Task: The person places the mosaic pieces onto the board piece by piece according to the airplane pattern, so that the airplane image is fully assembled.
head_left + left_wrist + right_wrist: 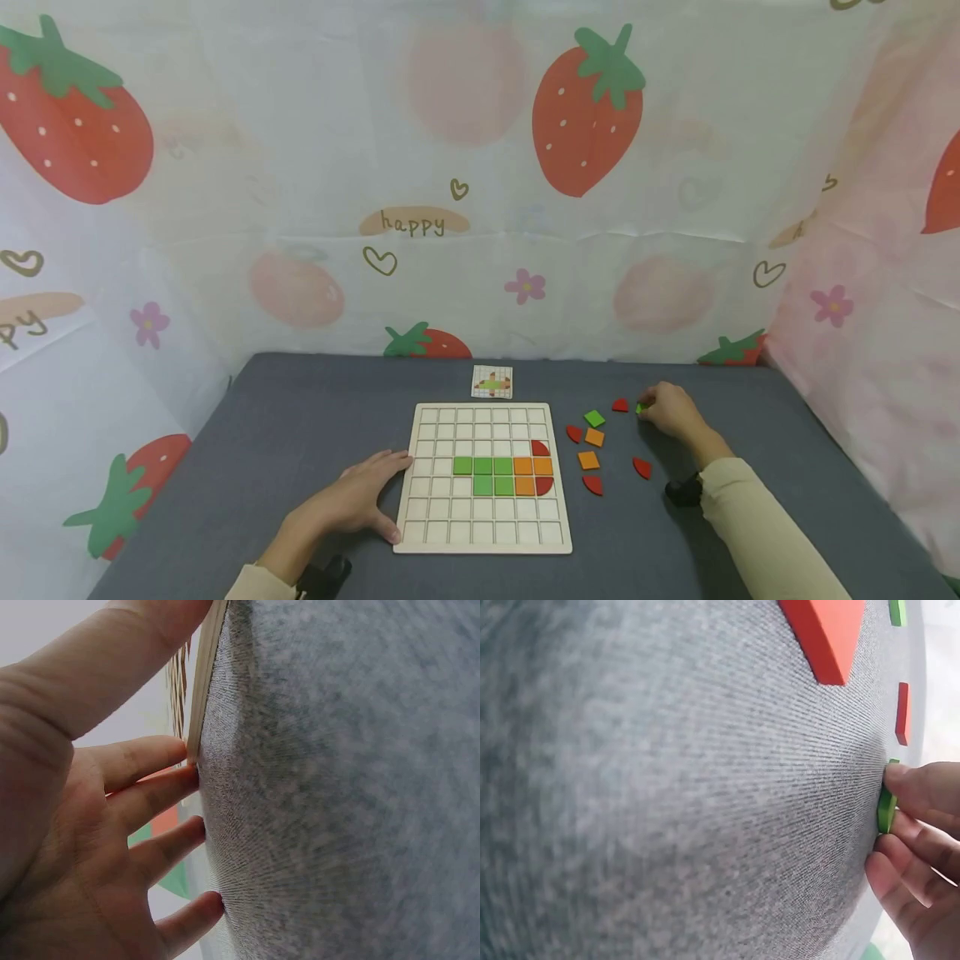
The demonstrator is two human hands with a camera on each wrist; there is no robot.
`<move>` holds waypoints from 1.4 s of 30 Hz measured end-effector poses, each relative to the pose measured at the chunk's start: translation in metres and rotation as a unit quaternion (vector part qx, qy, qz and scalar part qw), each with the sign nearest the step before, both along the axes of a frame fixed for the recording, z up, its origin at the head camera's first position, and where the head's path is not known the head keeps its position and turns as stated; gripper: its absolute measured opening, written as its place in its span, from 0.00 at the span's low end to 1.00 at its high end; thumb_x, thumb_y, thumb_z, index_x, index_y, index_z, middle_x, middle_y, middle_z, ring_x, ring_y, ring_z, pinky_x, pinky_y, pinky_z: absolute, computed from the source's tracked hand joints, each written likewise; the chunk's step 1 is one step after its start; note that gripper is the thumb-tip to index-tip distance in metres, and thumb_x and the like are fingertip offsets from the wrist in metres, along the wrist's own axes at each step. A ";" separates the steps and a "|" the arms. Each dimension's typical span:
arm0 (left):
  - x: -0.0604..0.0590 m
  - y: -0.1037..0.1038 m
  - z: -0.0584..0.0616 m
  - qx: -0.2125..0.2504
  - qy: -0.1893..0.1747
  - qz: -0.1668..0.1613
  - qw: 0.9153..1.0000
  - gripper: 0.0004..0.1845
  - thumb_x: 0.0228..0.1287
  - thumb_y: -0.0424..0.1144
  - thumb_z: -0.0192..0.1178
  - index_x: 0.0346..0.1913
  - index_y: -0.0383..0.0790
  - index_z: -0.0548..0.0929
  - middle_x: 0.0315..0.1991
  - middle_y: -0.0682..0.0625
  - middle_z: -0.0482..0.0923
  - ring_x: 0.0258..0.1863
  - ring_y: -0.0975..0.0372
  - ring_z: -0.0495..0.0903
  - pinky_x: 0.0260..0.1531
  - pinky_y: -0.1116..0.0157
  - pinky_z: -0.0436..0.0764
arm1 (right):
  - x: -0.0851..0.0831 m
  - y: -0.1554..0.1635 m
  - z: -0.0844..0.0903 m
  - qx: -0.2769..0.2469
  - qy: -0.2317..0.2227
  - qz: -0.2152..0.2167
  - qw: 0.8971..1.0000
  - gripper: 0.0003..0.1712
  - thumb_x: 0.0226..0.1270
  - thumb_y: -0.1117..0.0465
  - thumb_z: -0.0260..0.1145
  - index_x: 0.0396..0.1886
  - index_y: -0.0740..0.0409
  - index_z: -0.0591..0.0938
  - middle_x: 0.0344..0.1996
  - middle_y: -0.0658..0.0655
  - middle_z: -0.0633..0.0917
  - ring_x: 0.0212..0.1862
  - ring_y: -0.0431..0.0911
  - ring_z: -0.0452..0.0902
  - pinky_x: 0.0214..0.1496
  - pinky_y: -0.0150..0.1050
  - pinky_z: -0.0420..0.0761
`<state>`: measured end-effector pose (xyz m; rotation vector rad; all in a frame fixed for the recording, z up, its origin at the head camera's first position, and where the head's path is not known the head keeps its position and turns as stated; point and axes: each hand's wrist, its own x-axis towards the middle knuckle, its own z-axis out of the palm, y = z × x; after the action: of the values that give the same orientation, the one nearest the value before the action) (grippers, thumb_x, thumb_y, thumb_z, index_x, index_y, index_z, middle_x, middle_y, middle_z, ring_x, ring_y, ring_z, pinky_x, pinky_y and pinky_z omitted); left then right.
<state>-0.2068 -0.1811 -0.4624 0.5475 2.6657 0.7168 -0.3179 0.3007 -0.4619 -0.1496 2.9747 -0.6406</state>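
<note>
Here the right hand (670, 411) sits at the far right of the grey felt tabletop (300, 433), its fingertips (911, 787) pinching a small green wooden tile (886, 808) that is touching the felt. The left hand (352, 500) lies flat and relaxed, fingers straight, against the left edge of the pale wooden grid board (483, 477), steadying it rather than grasping anything.

On the board, five green squares (483, 475) are seated in two middle rows, with three orange squares (532, 475) just to their right and two red quarter-round pieces (542, 467) at the right edge. Most cells remain bare.

Between the board and the right hand lie loose pieces: a green square tile (595, 418), two orange square tiles (591, 448) and several red leaf-shaped pieces (596, 484). A small pattern card (492, 382) rests beyond the far edge of the board.

Judging by the loose pieces, the figure looks roughly half built; the remaining tiles, including the pinched one, are not yet placed.
</note>
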 end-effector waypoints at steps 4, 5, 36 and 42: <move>0.000 0.001 0.000 -0.002 -0.001 0.000 1.000 0.56 0.24 0.55 0.73 0.65 0.41 0.63 0.67 0.44 0.60 0.68 0.46 0.53 0.59 0.39 0.55 | 0.001 0.000 -0.001 0.003 0.004 -0.005 1.000 0.13 0.54 0.65 0.64 0.40 0.66 0.82 0.38 0.65 0.83 0.38 0.54 0.78 0.37 0.46 0.77; 0.000 0.002 0.000 -0.003 -0.002 0.000 1.000 0.56 0.25 0.55 0.73 0.65 0.41 0.63 0.67 0.44 0.60 0.68 0.46 0.54 0.58 0.39 0.55 | 0.002 0.000 -0.001 0.002 0.004 -0.007 1.000 0.13 0.54 0.65 0.64 0.39 0.66 0.82 0.37 0.64 0.83 0.38 0.53 0.78 0.37 0.45 0.78; -0.002 0.001 0.000 -0.010 -0.002 0.003 1.000 0.57 0.24 0.56 0.73 0.65 0.41 0.63 0.67 0.45 0.60 0.68 0.46 0.54 0.60 0.40 0.55 | 0.002 -0.003 -0.004 0.000 0.015 -0.021 1.000 0.14 0.55 0.64 0.64 0.41 0.67 0.81 0.40 0.65 0.79 0.41 0.56 0.76 0.38 0.46 0.76; -0.001 0.001 -0.001 -0.007 0.002 -0.001 1.000 0.57 0.24 0.56 0.73 0.65 0.41 0.63 0.67 0.44 0.60 0.68 0.46 0.54 0.59 0.40 0.56 | 0.005 -0.004 -0.005 0.000 0.022 -0.023 1.000 0.14 0.56 0.65 0.63 0.42 0.67 0.81 0.40 0.65 0.76 0.41 0.56 0.75 0.39 0.47 0.76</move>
<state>-0.2083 -0.1798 -0.4634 0.5494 2.6718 0.6977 -0.3132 0.2969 -0.4666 -0.0971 3.0279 -0.6499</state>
